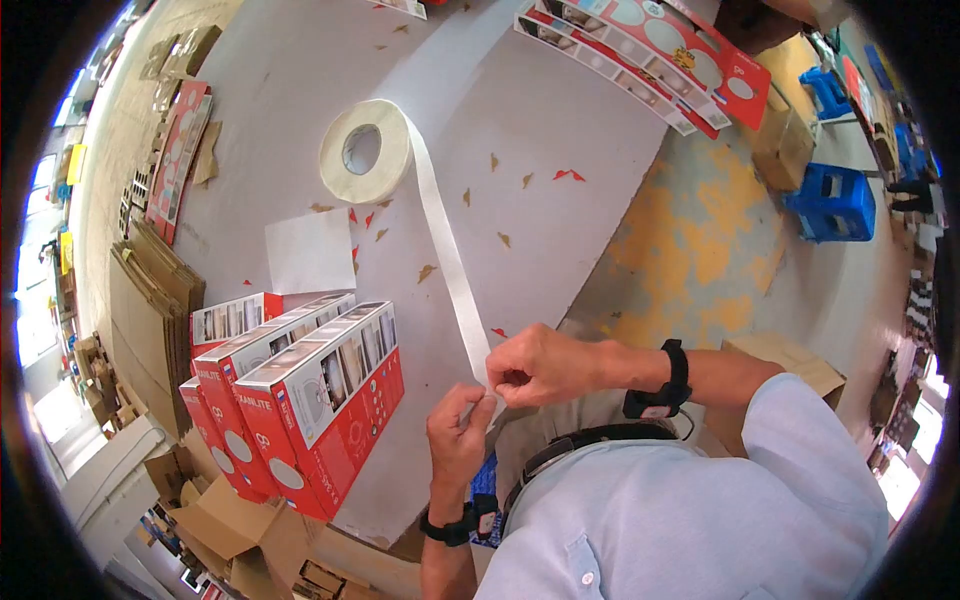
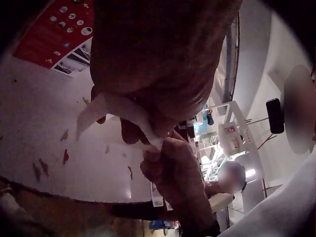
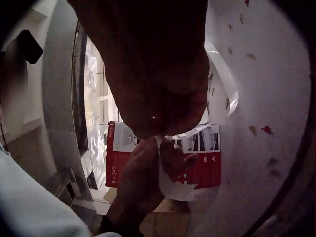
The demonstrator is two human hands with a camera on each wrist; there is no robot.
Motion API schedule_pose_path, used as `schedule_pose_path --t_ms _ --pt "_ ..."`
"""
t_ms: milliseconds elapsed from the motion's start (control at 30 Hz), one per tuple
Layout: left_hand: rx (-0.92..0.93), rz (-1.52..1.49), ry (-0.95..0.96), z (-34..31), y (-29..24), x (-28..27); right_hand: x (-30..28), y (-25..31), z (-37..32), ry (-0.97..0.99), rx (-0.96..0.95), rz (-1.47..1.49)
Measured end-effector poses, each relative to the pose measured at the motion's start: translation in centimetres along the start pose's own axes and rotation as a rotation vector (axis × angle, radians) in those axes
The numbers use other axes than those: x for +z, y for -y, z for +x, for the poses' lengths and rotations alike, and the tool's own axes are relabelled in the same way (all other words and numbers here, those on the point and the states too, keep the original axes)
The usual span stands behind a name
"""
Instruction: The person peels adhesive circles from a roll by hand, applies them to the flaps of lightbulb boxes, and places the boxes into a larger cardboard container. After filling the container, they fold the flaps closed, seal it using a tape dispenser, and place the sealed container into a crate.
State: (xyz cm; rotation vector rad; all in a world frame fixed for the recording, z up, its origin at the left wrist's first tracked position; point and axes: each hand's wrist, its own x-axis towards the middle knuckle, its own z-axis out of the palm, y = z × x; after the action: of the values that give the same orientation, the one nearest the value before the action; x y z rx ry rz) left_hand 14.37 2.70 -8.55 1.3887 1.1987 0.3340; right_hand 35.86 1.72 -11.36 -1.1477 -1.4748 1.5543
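Note:
A thick roll of white tape (image 1: 336, 165) lies on the grey table, and its loose white strip (image 1: 446, 255) runs toward the table's near edge. At the strip's end my left hand (image 1: 458, 432) and right hand (image 1: 540, 367) meet, thumbs and fingertips close together. Both hands pinch the strip. The left wrist view shows the strip (image 2: 118, 106) curving along the left hand to the right hand's fingertips (image 2: 153, 165). A short end of the strip (image 3: 175, 189) hangs beside the left hand (image 3: 138, 165) in the right wrist view.
Several red printed boxes (image 1: 335, 440) stand at the table's left near corner, with a white sheet (image 1: 310, 252) behind them. Flat red cartons (image 1: 640, 60) lie at the far right. Small red and brown scraps dot the table (image 1: 560, 240). Blue stools (image 1: 830, 203) stand beyond its right edge.

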Motion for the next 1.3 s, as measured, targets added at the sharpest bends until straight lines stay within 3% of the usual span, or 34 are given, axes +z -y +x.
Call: schedule_pose_path --t_ms 333,433,633,733,833,933,1300 --pt "-0.160 -0.286 -0.083 -0.8 0.2 0.2 -0.5 0.8 -0.2 -0.085 0.215 0.327" --pt "-0.129 -0.320 -0.109 -0.9 0.7 0.1 -0.2 -0.6 -0.3 -0.112 0.239 0.411" --pt "-0.227 -0.448 -0.217 -1.0 2.1 0.2 -0.6 -1.6 -0.7 -0.051 0.585 0.777" --pt "-0.254 -0.494 -0.204 -1.1 2.0 0.2 0.4 -1.7 -0.7 0.052 0.712 0.953" --pt "-0.256 -0.531 -0.183 -1.0 2.3 0.4 1.7 -1.8 -0.3 0.021 0.775 1.117" --pt "-0.252 -0.476 -0.190 -0.8 1.7 0.7 3.0 -2.9 -0.3 -0.064 0.670 1.180" --pt "-0.220 -0.460 -0.186 -0.4 0.6 1.0 3.0 -2.1 -0.6 -0.198 0.638 1.139"
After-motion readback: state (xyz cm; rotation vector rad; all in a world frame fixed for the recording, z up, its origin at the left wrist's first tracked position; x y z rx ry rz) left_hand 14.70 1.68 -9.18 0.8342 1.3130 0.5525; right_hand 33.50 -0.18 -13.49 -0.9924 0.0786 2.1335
